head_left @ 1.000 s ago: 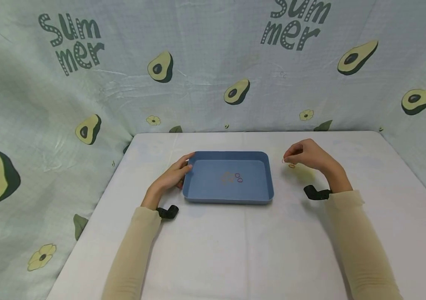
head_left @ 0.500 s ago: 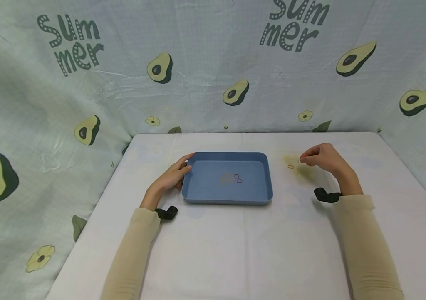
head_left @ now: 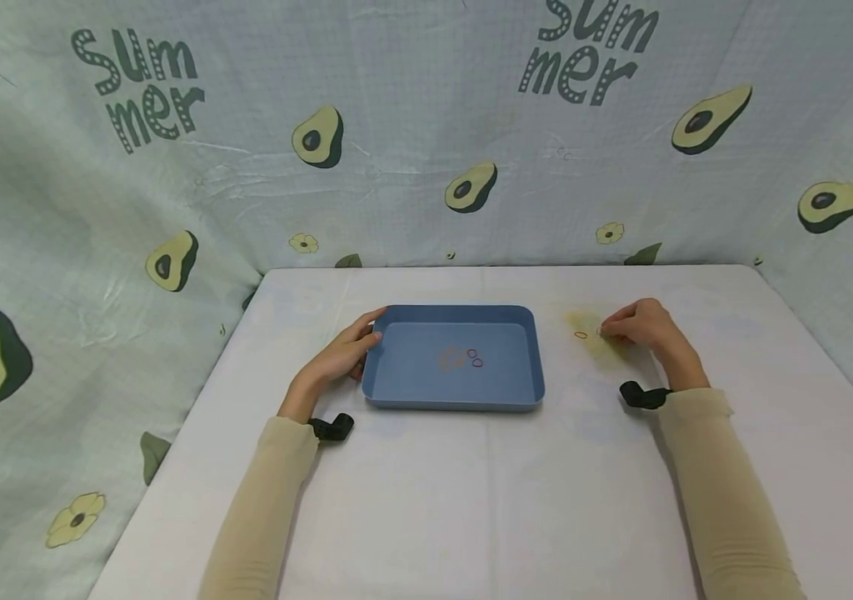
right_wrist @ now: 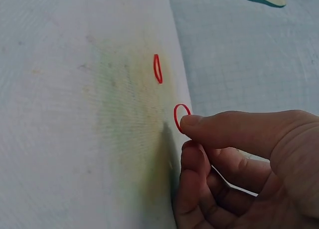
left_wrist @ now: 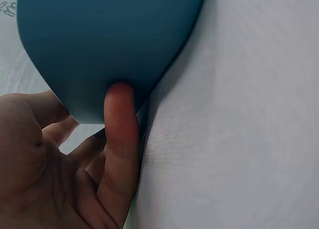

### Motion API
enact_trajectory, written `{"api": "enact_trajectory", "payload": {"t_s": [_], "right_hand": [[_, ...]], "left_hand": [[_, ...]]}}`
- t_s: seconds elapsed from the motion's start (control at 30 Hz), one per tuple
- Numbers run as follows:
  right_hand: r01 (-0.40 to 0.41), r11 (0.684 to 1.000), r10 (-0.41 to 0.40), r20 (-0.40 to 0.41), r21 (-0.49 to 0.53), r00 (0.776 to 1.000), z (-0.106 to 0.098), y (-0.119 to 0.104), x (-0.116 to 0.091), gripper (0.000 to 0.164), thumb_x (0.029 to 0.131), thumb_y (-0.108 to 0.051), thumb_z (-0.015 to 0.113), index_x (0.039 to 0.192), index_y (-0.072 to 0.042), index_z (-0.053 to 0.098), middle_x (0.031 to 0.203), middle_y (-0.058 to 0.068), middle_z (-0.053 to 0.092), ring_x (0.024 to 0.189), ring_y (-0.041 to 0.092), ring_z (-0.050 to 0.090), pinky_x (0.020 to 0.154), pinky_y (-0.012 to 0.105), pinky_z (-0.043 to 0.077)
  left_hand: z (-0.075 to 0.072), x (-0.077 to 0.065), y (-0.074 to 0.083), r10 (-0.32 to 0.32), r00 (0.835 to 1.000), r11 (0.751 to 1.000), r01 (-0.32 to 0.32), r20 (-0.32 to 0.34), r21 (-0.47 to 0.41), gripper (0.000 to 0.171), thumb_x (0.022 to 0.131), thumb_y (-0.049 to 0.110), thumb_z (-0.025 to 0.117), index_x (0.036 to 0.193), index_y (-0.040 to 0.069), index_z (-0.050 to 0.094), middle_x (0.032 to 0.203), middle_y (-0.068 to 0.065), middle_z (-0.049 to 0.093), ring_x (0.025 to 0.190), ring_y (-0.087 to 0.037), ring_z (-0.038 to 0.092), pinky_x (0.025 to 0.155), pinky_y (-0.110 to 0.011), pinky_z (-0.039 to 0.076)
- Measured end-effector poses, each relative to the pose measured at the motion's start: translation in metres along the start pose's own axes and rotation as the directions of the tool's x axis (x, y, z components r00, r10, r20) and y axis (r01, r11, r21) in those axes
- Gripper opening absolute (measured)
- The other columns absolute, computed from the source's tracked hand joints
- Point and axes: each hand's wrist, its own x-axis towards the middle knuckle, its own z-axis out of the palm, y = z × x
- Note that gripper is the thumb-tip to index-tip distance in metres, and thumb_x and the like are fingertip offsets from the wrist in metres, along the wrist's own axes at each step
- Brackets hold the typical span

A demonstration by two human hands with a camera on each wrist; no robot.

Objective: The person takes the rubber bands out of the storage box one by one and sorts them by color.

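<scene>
At its left end, a shallow blue tray [head_left: 445, 392] is gripped by my left hand [head_left: 340, 354]. In the left wrist view one finger presses the outer wall of the tray [left_wrist: 109, 39]. My right hand [head_left: 647, 325] pinches a small red rubber band [right_wrist: 175, 120] between thumb and fingertips, low over the cloth. Beside it, a second red rubber band [right_wrist: 157, 68] lies flat on the white cloth. Inside the tray rest two red rubber bands [head_left: 477, 363] and some faint orange bands [head_left: 451, 360], hard to tell apart.
A white cloth [head_left: 426, 500] covers the table. The patch under the right hand is a printed yellow-green stain [right_wrist: 119, 104]. Behind and to the sides hangs a patterned curtain [head_left: 396, 108]. Each wrist carries a black camera mount [head_left: 642, 395].
My right hand has moved to the right with the rubber band, away from the one lying on the cloth, then slightly down and back left. The left hand and tray have stayed put.
</scene>
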Motion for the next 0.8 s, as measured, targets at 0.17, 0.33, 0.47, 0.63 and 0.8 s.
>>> {"api": "enact_trajectory", "payload": {"t_s": [0.17,0.33,0.47,0.63,0.8], "right_hand": [[-0.032,0.999,0.032,-0.002,-0.009,0.999,0.005,0.0009,0.0031,0.034,0.085,-0.027,0.072,0.105,0.001,0.072,0.092,0.005,0.069,0.082,0.019,0.057,0.069,0.027,0.047],[-0.036,0.999,0.036,-0.014,-0.018,0.999,0.0071,0.0016,0.0037,0.032,0.085,-0.026,0.072,0.103,0.0,0.073,0.091,0.005,0.07,0.081,0.018,0.057,0.068,0.027,0.046],[-0.025,0.999,0.024,-0.027,-0.031,0.999,0.0067,0.0016,0.0028,0.031,0.085,-0.026,0.072,0.102,0.0,0.073,0.088,0.003,0.069,0.079,0.017,0.057,0.068,0.027,0.045],[-0.026,0.999,0.025,-0.031,-0.026,0.999,0.0069,0.001,0.0017,0.031,0.085,-0.026,0.071,0.102,0.0,0.073,0.088,0.005,0.07,0.08,0.018,0.057,0.068,0.027,0.046],[-0.039,0.999,0.038,-0.017,-0.013,0.999,0.0083,0.0006,0.0021,0.033,0.087,-0.026,0.07,0.105,0.001,0.072,0.09,0.006,0.071,0.081,0.018,0.058,0.068,0.026,0.046]], "left_hand": [[-0.0001,-0.0005,0.0008,0.005,1.0,1.0,-0.005,-0.007,0.015,0.051,0.104,0.035,0.039,0.152,0.039,0.021,0.15,-0.011,0.03,0.058,-0.019,0.04,0.05,-0.029,0.042],[-0.0005,0.0012,0.0005,0.027,1.0,0.999,-0.027,0.004,0.018,0.052,0.105,0.034,0.038,0.153,0.037,0.02,0.151,-0.014,0.03,0.059,-0.02,0.04,0.05,-0.031,0.044],[-0.0008,0.0019,0.0,0.021,1.0,1.0,-0.021,0.001,0.013,0.052,0.105,0.034,0.038,0.153,0.037,0.02,0.15,-0.014,0.03,0.058,-0.019,0.04,0.05,-0.031,0.043],[0.0,0.0006,0.0008,-0.008,1.0,1.0,0.009,-0.015,0.017,0.051,0.104,0.037,0.039,0.152,0.041,0.021,0.142,-0.01,0.036,0.058,-0.02,0.04,0.051,-0.029,0.04],[0.0002,-0.0006,0.0011,-0.012,1.0,1.0,0.012,-0.018,0.017,0.051,0.104,0.037,0.039,0.152,0.041,0.021,0.141,-0.009,0.036,0.058,-0.02,0.041,0.051,-0.028,0.04]]}}
